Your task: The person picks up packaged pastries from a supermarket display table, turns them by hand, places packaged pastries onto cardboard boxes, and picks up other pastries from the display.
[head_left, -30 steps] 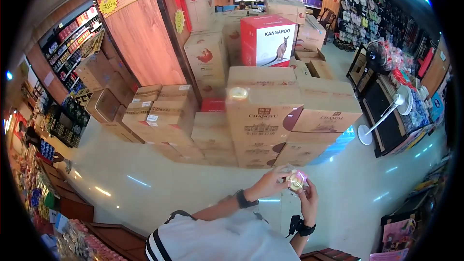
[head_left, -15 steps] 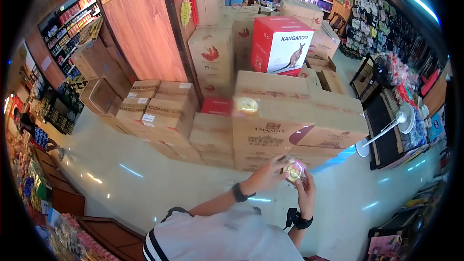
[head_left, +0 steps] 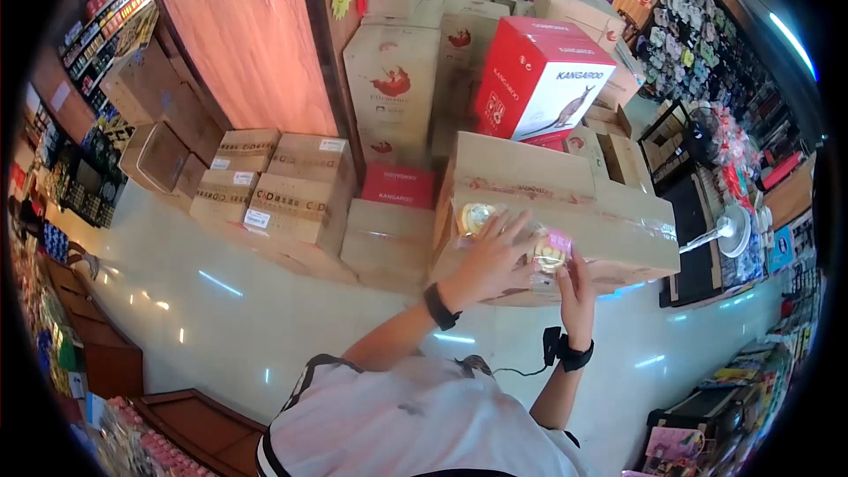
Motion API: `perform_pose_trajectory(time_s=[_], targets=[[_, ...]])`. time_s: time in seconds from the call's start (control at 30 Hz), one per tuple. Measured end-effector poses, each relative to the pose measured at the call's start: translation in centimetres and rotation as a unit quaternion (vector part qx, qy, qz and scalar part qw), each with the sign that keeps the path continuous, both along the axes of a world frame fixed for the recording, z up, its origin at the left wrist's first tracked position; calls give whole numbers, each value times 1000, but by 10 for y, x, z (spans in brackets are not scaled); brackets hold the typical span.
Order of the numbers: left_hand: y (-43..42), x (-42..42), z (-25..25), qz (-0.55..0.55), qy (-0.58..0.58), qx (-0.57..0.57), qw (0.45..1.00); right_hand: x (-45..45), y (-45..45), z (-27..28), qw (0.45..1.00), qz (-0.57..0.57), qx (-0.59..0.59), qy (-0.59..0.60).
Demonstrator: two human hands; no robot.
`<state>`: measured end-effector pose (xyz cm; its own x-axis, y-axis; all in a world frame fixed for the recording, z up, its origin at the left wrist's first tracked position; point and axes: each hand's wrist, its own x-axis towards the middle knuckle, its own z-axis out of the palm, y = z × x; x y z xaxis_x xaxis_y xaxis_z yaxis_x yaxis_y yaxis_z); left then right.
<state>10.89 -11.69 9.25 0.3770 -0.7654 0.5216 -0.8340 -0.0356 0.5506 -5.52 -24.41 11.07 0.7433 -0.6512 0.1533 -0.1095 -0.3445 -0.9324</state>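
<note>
A wrapped round pastry (head_left: 549,256) in clear plastic with a pink label is held between my two hands, just above the front of a large cardboard carton. My left hand (head_left: 488,263) has its fingers and thumb at the left edge of the wrapper. At the right edge, my right hand (head_left: 576,293) pinches the wrapper between thumb and fingers. A second wrapped pastry (head_left: 475,219) lies on the carton top (head_left: 517,163), close to my left fingertips and partly behind them. Dark bands circle both wrists.
A red and white Kangaroo box (head_left: 548,79) stands on the cartons behind. Lower taped cartons (head_left: 296,203) are stacked at the left against a wood-panelled pillar (head_left: 238,35). At the right are a white fan (head_left: 731,234) and a dark rack. Shiny floor (head_left: 203,309) lies in front.
My hands have moved up and forward with the pastry, from in front of the cartons to over the carton's front edge. My left hand is now beside the second pastry. The view has shifted.
</note>
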Motion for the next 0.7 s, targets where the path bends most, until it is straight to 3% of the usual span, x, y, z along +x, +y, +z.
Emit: perform_pose_trajectory(time_s=[0.13, 0.23, 0.27, 0.3, 0.37, 0.4, 0.47, 0.53, 0.63, 0.7], targets=[[5, 21, 16, 31, -35, 21, 999, 20, -25, -16, 999, 44, -18, 25], [-4, 31, 1, 81, -69, -48, 993, 40, -46, -44, 996, 78, 38, -18], [-8, 32, -7, 112, -69, -88, 987, 46, -51, -40, 995, 86, 18, 37], [-3, 28, 5, 122, -30, -61, 990, 51, -68, -64, 994, 98, -44, 13], [-18, 28, -22, 157, -63, -52, 984, 62, -107, -92, 981, 117, -135, 70], [-20, 26, -22, 146, -44, -45, 987, 62, -40, -9, 991, 93, -21, 96], [-25, 25, -36, 161, -51, -66, 983, 65, -37, 8, 984, 108, -48, 131], [-32, 27, -50, 170, -50, -80, 981, 68, -45, 2, 984, 134, -38, 110], [-36, 27, -51, 180, -32, -84, 980, 79, -80, -25, 973, 146, -62, 168], [-34, 27, -51, 185, -35, -86, 978, 83, -89, -38, 974, 167, -110, 105]])
